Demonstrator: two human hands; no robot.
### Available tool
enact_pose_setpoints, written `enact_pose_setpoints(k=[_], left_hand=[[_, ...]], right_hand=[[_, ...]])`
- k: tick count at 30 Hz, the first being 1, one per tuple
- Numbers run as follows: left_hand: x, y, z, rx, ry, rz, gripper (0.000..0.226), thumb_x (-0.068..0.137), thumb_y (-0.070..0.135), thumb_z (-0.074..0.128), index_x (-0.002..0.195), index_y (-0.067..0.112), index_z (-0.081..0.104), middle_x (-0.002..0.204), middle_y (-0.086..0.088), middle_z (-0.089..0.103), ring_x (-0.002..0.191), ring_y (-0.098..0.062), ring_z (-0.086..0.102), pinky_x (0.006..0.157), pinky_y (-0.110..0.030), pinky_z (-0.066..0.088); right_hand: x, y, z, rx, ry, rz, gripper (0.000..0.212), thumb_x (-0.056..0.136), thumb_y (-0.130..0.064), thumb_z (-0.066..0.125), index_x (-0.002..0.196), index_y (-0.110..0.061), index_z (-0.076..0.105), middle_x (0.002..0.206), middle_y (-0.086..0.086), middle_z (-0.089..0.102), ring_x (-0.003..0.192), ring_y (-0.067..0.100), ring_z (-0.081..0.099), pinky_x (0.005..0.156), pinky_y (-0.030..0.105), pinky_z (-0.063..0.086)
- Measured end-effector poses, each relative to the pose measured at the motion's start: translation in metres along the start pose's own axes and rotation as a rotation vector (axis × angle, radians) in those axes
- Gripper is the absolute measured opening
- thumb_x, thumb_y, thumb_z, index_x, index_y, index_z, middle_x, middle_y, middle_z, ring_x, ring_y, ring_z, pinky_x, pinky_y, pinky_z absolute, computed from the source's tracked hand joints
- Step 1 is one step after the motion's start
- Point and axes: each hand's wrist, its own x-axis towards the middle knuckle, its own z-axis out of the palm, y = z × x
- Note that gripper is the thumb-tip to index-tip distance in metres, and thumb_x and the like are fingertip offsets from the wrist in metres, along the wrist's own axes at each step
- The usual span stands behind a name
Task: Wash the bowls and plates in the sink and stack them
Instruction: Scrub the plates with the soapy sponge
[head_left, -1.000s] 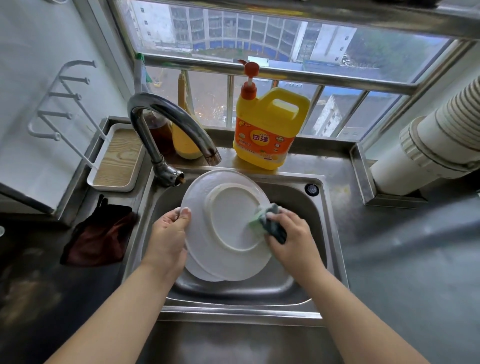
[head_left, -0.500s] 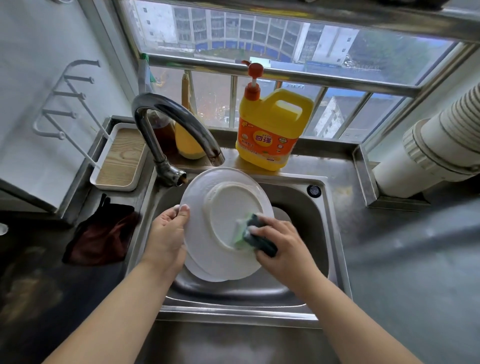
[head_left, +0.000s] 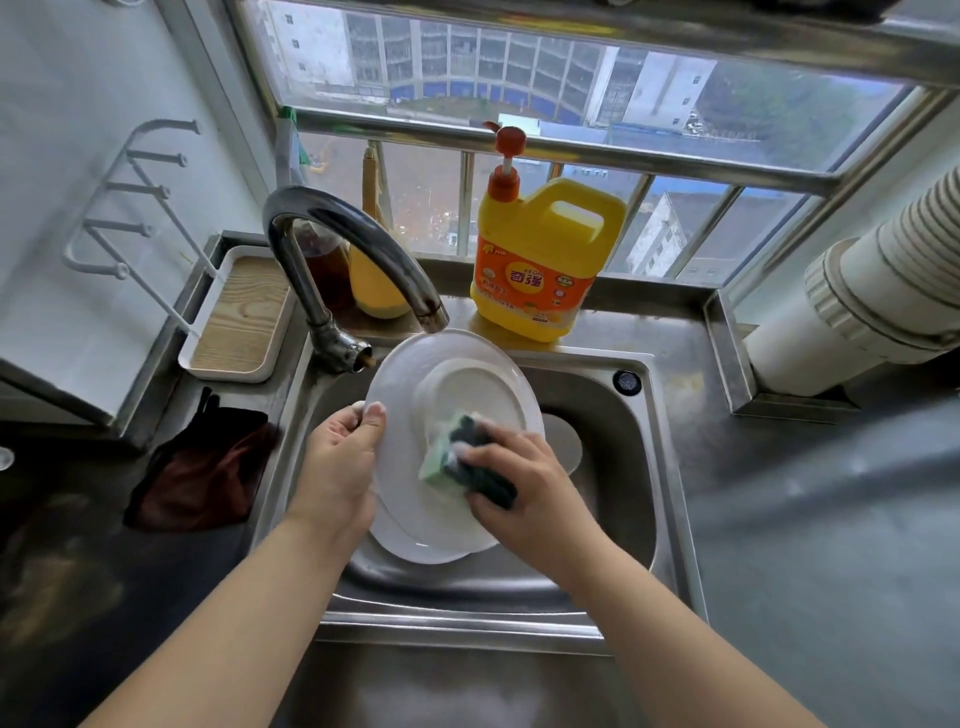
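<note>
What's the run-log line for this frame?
step: scrubbing | left hand: grips white plate rim, tilted over sink | right hand: presses green sponge on plate underside | tap: no water seen

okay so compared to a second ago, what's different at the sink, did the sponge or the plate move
The right hand has slid the sponge from the plate's right edge toward its middle and lower part, scrubbing the underside. The left hand still grips the plate by its left rim, tilted over the sink below the tap, with another plate behind it. The detergent bottle has not moved.
</note>
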Motion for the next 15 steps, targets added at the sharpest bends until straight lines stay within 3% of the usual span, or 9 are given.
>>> enact_pose_setpoints(k=[3,8,11,15], left_hand=[[0.001,0.004,-0.006,-0.017,0.007,-0.002,0.023,0.1,0.012,0.046,0.085,0.007,0.062,0.076,-0.005,0.069,0.07,-0.015,0.064,0.064,-0.022,0.056],[-0.005,-0.001,-0.003,-0.006,-0.004,-0.037,0.023,0.099,0.012,0.047,0.084,0.009,0.064,0.072,-0.001,0.071,0.068,-0.013,0.066,0.06,-0.024,0.055],[-0.008,-0.003,0.006,0.002,-0.037,-0.034,0.023,0.099,0.011,0.047,0.084,0.009,0.064,0.068,-0.001,0.071,0.063,-0.011,0.066,0.057,-0.023,0.055],[-0.008,-0.005,0.01,0.014,-0.043,-0.036,0.024,0.099,0.01,0.046,0.083,0.008,0.064,0.064,-0.001,0.07,0.056,-0.011,0.065,0.052,-0.022,0.054]], right_hand=[[-0.02,0.026,-0.008,-0.061,0.016,0.067,0.042,0.071,-0.019,0.068,0.111,-0.028,0.069,0.13,-0.01,0.055,0.107,0.019,0.051,0.099,0.034,0.043],[0.002,0.036,-0.031,-0.145,0.144,0.306,0.045,0.081,-0.018,0.071,0.125,-0.022,0.062,0.139,0.0,0.051,0.115,0.026,0.046,0.104,0.034,0.034],[0.027,0.018,-0.032,-0.118,0.205,0.291,0.046,0.086,-0.024,0.067,0.131,-0.023,0.057,0.143,0.001,0.047,0.12,0.027,0.042,0.106,0.036,0.032],[0.035,-0.01,-0.017,-0.098,0.15,0.148,0.045,0.086,-0.023,0.066,0.13,-0.025,0.058,0.144,0.002,0.046,0.124,0.024,0.041,0.107,0.028,0.025]])
